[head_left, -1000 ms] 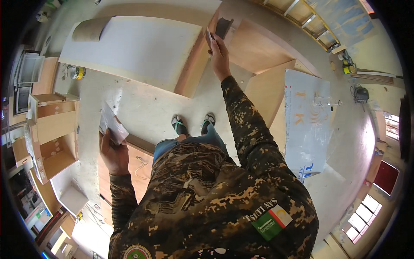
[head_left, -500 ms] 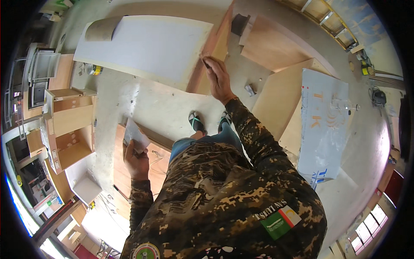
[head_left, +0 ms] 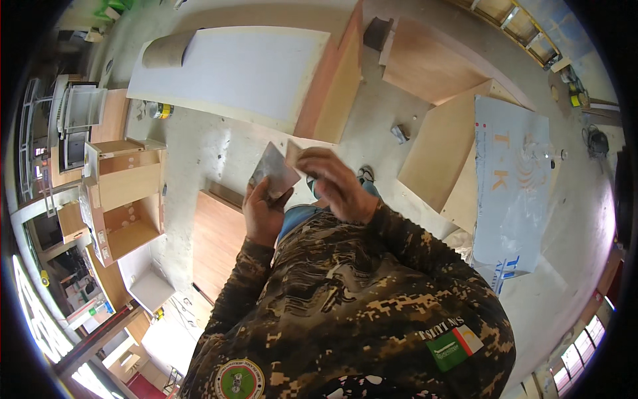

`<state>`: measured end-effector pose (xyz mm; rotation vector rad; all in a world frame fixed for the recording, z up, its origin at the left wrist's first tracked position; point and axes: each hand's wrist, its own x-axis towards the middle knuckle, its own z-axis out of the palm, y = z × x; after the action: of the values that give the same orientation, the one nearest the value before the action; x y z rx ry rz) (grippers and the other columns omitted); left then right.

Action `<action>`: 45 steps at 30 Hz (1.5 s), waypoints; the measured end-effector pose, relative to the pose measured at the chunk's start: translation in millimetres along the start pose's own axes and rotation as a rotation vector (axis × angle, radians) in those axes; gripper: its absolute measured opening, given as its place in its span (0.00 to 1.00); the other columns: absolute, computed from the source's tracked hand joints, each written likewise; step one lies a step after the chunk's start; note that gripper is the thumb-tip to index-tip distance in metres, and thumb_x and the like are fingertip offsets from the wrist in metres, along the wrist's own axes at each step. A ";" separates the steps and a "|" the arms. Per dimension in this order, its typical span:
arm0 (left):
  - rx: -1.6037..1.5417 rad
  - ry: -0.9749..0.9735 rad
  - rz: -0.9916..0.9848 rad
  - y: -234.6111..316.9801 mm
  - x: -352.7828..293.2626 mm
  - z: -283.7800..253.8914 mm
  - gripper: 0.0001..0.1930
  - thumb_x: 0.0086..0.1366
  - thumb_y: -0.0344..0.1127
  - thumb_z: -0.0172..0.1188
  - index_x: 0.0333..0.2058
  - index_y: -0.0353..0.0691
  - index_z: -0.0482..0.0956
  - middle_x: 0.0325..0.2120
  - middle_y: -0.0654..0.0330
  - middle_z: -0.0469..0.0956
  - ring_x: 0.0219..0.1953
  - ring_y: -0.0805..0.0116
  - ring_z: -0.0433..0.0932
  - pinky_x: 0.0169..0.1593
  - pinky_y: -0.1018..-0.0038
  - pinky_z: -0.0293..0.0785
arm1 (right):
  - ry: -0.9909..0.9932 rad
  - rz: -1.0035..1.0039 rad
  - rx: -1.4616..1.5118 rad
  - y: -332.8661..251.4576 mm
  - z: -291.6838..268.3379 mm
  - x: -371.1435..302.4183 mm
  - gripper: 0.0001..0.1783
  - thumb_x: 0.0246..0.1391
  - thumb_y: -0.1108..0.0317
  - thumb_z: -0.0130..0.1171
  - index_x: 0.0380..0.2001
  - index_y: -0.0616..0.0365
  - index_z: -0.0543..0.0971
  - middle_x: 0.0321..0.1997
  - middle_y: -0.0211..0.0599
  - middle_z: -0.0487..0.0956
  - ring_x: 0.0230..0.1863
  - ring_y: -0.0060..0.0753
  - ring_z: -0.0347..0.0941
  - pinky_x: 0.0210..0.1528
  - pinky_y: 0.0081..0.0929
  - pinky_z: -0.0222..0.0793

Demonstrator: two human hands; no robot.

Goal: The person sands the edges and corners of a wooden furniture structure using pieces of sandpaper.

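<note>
In front of my body, my left hand [head_left: 264, 211] grips a thin, flat grey plate [head_left: 276, 171] by its lower edge, and the plate is tilted. My right hand [head_left: 337, 181] is close beside it with the fingers curled round a small tan flat piece [head_left: 292, 153]. The piece is at the plate's right edge; I cannot tell if they touch. Beyond both hands lies a long cabinet [head_left: 226, 70] with a white upper face and a reddish-brown edge strip [head_left: 318, 86] along its right end.
A curved brown sheet [head_left: 166, 50] rests on the cabinet. To the left are a yellow-banded tin [head_left: 159, 110] and an open wooden drawer unit [head_left: 126, 193]. Plywood boxes [head_left: 438, 146] and a blue-grey printed sheet [head_left: 512, 179] stand right. A wooden panel [head_left: 216, 239] lies near my left arm.
My right hand has come back from the cabinet's edge strip to the plate. My left hand has lifted the plate and brought it right and forward, toward the middle.
</note>
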<state>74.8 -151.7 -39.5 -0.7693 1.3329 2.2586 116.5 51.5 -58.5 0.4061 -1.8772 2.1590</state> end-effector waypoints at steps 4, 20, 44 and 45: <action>0.122 -0.189 0.192 -6.3 10.5 2.5 0.12 0.70 0.28 0.51 0.50 0.39 0.66 0.46 0.54 0.74 0.46 0.60 0.78 0.44 0.60 0.83 | -0.047 -0.134 -0.109 -5.3 15.2 -2.3 0.19 0.59 0.76 0.54 0.55 0.59 0.72 0.60 0.50 0.66 0.65 0.54 0.59 0.64 0.45 0.60; 0.066 -0.208 0.289 49.4 -20.0 -1.3 0.19 0.69 0.30 0.50 0.58 0.43 0.65 0.47 0.60 0.76 0.46 0.68 0.78 0.37 0.71 0.79 | 0.632 0.290 0.091 126.1 -101.9 120.0 0.22 0.68 0.59 0.48 0.58 0.60 0.73 0.53 0.35 0.76 0.53 0.30 0.71 0.54 0.27 0.66; 0.024 0.067 0.013 7.5 -8.5 -38.8 0.12 0.69 0.30 0.53 0.50 0.40 0.69 0.46 0.55 0.74 0.46 0.59 0.77 0.44 0.64 0.81 | -0.055 0.185 -0.096 8.4 10.8 -23.3 0.16 0.68 0.69 0.46 0.55 0.63 0.71 0.59 0.50 0.70 0.62 0.44 0.65 0.63 0.40 0.61; 0.057 0.031 0.006 2.2 -12.2 -25.1 0.12 0.69 0.30 0.52 0.51 0.39 0.69 0.47 0.54 0.74 0.47 0.58 0.77 0.45 0.62 0.81 | -0.007 0.130 0.096 0.4 20.7 -21.3 0.17 0.66 0.72 0.47 0.56 0.62 0.70 0.59 0.50 0.68 0.63 0.47 0.64 0.64 0.40 0.61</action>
<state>89.2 -175.7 -40.1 -0.7847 1.4093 2.2116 137.2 30.8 -64.1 0.3181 -1.8567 2.3413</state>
